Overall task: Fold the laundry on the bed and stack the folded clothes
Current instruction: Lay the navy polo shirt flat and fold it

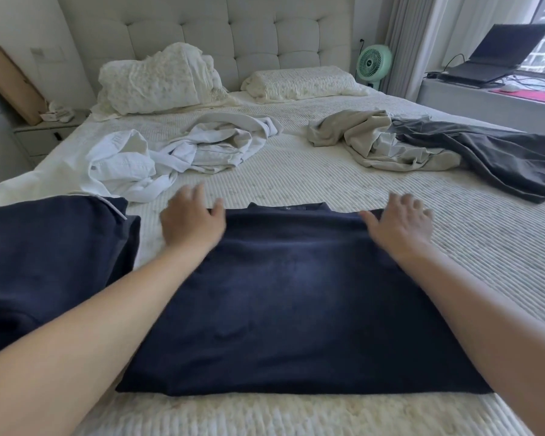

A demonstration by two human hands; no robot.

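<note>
From the head camera, both hands lie flat with fingers spread, gripping nothing: the left hand (191, 220) and right hand (401, 220) press the far corners of the navy shirt (296, 294), spread between them on the bed (296, 180).

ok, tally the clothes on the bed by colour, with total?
Navy: 2, the shirt under both hands and the garment beside it on the left.
White: 2, the crumpled shirt and the bundle; they overlap, so the split is a judgement.
Beige: 1, the crumpled piece.
Dark grey: 1, the piece on the right.
Total: 6
</note>
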